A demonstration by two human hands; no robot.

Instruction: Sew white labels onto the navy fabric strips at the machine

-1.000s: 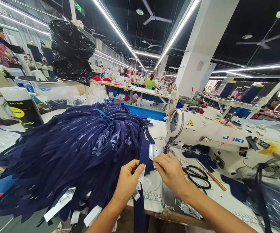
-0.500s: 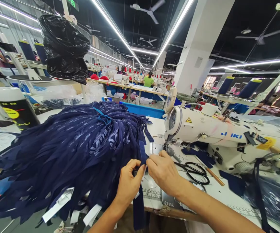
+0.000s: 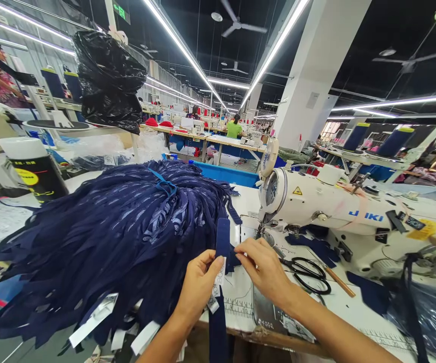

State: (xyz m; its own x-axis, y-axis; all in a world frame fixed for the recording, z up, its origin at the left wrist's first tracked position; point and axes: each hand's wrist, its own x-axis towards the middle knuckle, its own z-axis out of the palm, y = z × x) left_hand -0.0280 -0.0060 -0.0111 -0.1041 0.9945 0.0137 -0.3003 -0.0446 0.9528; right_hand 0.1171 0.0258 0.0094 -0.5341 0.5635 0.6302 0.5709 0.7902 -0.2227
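My left hand (image 3: 199,277) is closed, thumb and fingers pinching a navy fabric strap (image 3: 223,237) with a white printed label (image 3: 218,275) on it. The strap's squared end points up, and a navy length hangs below over the table edge. Just to the right, my right hand (image 3: 265,267) pinches at the strap's side edge; its fingertips partly hide the cloth there. Left of both hands lies a big bundle of navy straps (image 3: 108,222), tied with a blue cord (image 3: 161,181). White labels stick out at its near end.
A white sewing machine (image 3: 316,201) stands at right, its needle area just beyond my right hand. Black scissors (image 3: 311,275) and a wooden-handled tool (image 3: 339,282) lie beside it. A black-and-white spray can (image 3: 34,171) stands at left. A person in green (image 3: 234,128) sits farther back.
My right hand has shifted slightly right, its fingers loosened from a tighter grip beside the left. More of the strap's upper end and the white label now show.
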